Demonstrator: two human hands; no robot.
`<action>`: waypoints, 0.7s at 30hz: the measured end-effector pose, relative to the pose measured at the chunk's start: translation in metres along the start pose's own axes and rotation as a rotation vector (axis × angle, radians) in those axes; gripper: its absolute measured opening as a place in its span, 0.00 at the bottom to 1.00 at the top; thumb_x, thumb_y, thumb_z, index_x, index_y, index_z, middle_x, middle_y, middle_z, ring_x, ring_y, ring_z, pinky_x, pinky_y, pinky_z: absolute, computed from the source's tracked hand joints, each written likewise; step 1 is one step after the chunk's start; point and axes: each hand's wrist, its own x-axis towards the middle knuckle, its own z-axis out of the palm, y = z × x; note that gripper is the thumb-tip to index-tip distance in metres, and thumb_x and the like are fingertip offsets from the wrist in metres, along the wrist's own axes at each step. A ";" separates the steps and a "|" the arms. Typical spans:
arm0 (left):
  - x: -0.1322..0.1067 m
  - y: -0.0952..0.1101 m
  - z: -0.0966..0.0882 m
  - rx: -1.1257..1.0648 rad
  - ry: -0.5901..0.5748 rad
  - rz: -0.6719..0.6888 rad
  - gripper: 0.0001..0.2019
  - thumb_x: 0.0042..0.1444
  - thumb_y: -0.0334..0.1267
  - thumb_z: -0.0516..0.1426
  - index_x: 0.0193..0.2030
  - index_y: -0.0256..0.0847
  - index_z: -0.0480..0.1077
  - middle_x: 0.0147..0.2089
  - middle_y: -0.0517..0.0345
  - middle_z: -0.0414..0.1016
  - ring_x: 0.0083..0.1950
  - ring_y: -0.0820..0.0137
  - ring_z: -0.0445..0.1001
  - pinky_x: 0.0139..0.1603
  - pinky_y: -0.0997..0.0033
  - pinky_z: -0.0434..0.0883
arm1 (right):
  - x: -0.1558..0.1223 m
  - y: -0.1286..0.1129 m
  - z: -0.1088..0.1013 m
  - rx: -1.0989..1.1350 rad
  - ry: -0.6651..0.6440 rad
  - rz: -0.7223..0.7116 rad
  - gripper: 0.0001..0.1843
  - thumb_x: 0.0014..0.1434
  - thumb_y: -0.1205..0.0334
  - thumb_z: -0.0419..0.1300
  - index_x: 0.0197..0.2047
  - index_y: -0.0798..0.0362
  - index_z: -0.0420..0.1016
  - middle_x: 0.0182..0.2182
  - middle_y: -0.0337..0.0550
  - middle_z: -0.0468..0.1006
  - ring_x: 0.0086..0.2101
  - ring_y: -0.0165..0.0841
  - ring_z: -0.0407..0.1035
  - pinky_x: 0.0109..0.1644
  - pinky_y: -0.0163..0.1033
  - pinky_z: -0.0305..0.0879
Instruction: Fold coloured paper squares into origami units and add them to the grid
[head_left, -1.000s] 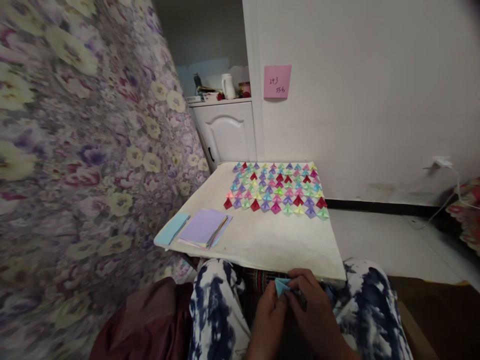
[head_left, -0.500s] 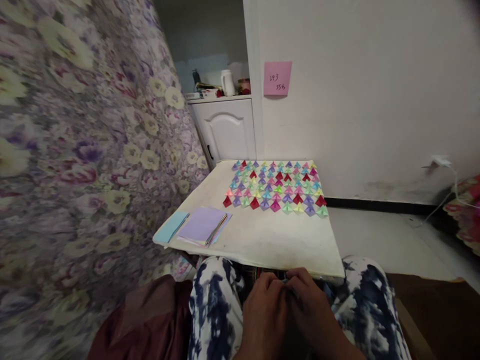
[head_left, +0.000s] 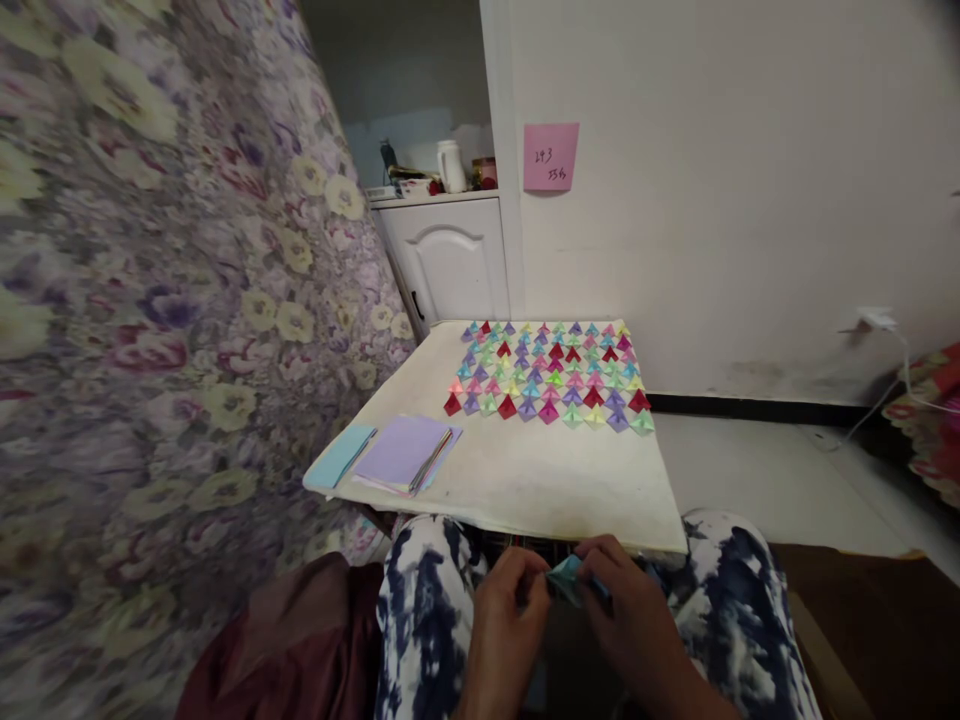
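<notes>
Low in the head view, my left hand [head_left: 504, 628] and my right hand [head_left: 637, 625] meet over my lap between my blue-and-white patterned knees. Both pinch a small folded blue paper piece [head_left: 566, 578] just below the near edge of the cream table [head_left: 525, 480]. On the far half of the table lie several rows of small folded paper shapes [head_left: 551, 375] in red, purple, green, pink and blue. A stack of purple paper sheets [head_left: 405, 453] and a light blue sheet [head_left: 340, 455] rest at the table's near left corner.
A floral cloth [head_left: 165, 330] fills the left side. Behind the table stand a white cabinet [head_left: 450, 260] with a jug and jars on top, and a white wall with a pink note [head_left: 551, 156]. A cable and plug [head_left: 874, 322] hang at the right.
The blue paper was hidden under my closed hands half a second ago; now my hands have parted a little and it shows between my fingertips again. The view shifted slightly.
</notes>
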 end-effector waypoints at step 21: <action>0.005 -0.011 0.012 -0.100 -0.087 -0.054 0.12 0.47 0.27 0.49 0.37 0.40 0.68 0.36 0.57 0.75 0.38 0.68 0.72 0.39 0.73 0.66 | 0.003 -0.003 0.004 -0.013 -0.079 0.003 0.10 0.56 0.73 0.50 0.33 0.51 0.69 0.34 0.42 0.69 0.34 0.31 0.67 0.38 0.34 0.63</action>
